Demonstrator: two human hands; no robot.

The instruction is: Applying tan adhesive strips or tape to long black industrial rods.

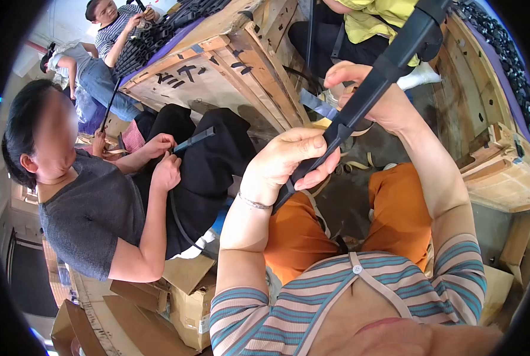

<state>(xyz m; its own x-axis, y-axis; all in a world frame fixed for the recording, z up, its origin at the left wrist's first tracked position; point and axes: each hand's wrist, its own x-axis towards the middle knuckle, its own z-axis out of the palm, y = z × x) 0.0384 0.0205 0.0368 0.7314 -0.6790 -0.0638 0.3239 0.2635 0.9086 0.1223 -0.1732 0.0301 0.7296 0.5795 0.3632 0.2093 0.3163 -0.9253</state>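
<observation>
Bar across hands; co-worker left; cardboard boxes lower left; crate ahead left; second crate right.

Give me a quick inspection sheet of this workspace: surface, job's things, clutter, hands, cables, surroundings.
Surface: wooden crate with a purple cover, black parts heaped on top.
Job's things: long black bar, held aslant above the lap.
Clutter: cardboard boxes at lower left; curled pale strips on the floor.
Hands: left hand wraps the bar's lower stretch; right hand is higher, fingers behind it, grip partly hidden.
Cables: none certain; a dark strip hangs beside the co-worker, kind unclear.
Surroundings: seated co-worker at left; a person in yellow ahead.
</observation>
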